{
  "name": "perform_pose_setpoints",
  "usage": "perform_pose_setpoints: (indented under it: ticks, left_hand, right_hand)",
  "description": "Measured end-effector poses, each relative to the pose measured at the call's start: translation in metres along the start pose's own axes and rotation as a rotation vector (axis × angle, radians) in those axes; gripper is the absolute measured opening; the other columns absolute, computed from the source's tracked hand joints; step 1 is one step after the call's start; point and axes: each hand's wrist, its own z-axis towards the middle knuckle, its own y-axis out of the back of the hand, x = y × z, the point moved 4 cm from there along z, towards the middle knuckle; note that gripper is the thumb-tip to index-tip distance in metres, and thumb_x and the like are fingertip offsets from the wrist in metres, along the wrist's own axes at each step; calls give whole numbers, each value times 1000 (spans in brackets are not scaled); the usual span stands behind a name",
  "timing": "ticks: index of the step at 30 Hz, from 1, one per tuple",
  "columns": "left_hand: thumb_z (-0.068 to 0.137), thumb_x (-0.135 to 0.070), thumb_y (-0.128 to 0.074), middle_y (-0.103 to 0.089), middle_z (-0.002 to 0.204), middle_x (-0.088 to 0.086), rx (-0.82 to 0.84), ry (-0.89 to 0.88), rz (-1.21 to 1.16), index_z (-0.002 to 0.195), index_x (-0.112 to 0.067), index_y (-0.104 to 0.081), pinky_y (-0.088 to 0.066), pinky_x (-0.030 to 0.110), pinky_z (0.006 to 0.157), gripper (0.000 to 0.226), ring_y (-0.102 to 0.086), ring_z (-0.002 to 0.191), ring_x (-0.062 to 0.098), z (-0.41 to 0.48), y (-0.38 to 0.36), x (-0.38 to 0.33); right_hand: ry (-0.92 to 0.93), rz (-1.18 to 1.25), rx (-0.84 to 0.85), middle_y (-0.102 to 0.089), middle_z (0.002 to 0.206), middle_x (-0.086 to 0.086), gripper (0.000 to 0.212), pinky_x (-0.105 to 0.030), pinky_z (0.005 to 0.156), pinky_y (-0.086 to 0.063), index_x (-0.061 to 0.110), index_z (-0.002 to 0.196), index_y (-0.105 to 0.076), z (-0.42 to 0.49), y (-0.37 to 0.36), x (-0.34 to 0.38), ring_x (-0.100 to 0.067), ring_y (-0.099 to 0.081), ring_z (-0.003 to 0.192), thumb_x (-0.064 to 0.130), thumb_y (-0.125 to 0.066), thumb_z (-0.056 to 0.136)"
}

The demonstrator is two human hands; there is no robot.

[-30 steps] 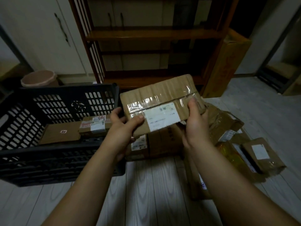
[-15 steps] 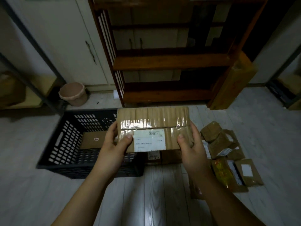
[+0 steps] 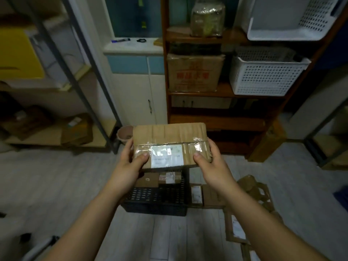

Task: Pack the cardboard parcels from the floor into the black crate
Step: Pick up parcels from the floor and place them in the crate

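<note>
Head view: two hands hold one taped cardboard parcel [image 3: 169,138] up in front of the camera, above the black crate [image 3: 156,202].

The left hand [image 3: 130,162] grips the parcel's left end, with the thumb on the taped top face and the fingers curled underneath. The right hand [image 3: 212,162] grips the right end the same way. The parcel is held roughly level, and its white shipping label [image 3: 166,156] faces up between the two thumbs. The crate stands on the pale plank floor [image 3: 56,185], partly hidden by the parcel and the left wrist. Inside it, two packed parcels [image 3: 160,178] lie flat side by side. Just right of the crate, loose parcels [image 3: 207,194] lie scattered on the floor. Behind stands a wooden shelf unit [image 3: 216,121] carrying a cardboard box [image 3: 194,72] and a white perforated basket [image 3: 263,76].
</note>
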Motion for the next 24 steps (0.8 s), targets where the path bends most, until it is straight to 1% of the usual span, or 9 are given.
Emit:
perform_pose_setpoints:
  ticks: [4,6,10,12,14,17,19,22,24]
  left_hand:
    - [89,-29,-59,-52,133,-5,-13,-17,49,139,-48,-27,-53,35,81,63,-61,103,12,6,26,-24]
    - [90,-26,-57,-52,128,-7,-27,-33,47,141,-44,-26,-51,27,72,62,-61,96,8,13,31,-34]
    - [93,-20,-53,-55,117,-12,-45,-42,59,143,-38,-25,-48,19,65,60,-58,88,0,32,35,-45]
    - [94,-18,-51,-55,105,-20,-66,-27,51,144,-36,-25,-49,14,56,58,-58,83,-1,44,36,-50]
    - [95,-17,-48,-55,108,-16,-84,-4,52,144,-35,-24,-49,13,51,57,-59,81,0,59,39,-50]
    - [95,-21,-49,-47,129,-4,-104,8,83,146,-36,-18,-49,25,67,61,-57,90,6,80,47,-47]
    - [94,-22,-51,-46,131,-2,-110,32,109,145,-37,-18,-47,31,73,62,-56,95,11,92,56,-42]
    - [95,-18,-51,-50,120,-7,-91,63,103,145,-34,-19,-46,24,66,62,-57,92,9,107,67,-33]
    - [95,-17,-51,-51,129,-2,-53,105,116,147,-32,-17,-48,25,74,64,-59,98,14,121,76,-24]
  right_hand:
    - [20,-47,36,-52,132,17,57,-34,102,-44,43,141,-31,5,-18,17,-4,-51,120,43,-57,90]
    - [29,-57,53,-51,136,15,61,-40,106,-41,45,142,-28,14,-24,21,-7,-49,124,43,-58,89]
    - [54,-46,99,-48,137,14,64,-40,105,-42,50,140,-25,45,-32,26,-10,-48,125,38,-62,88]
    - [44,-52,116,-45,141,12,74,-41,105,-42,48,145,-19,66,-37,29,-12,-46,127,43,-63,85]
    - [46,-53,126,-43,143,11,84,-45,107,-40,48,146,-15,87,-43,31,-13,-45,128,54,-63,77]
    - [49,-62,163,-43,143,10,83,-47,107,-39,48,146,-13,117,-57,30,-15,-44,129,49,-63,80]
    - [28,-77,182,-40,146,9,83,-48,108,-38,47,147,-11,129,-67,26,-16,-43,131,44,-64,83]
    - [5,-110,166,-33,149,7,85,-42,109,-37,43,149,-11,139,-80,20,-16,-40,132,41,-66,84]
    - [-23,-145,155,-30,148,6,84,-37,107,-36,39,151,-11,143,-91,13,-16,-39,131,37,-65,86]
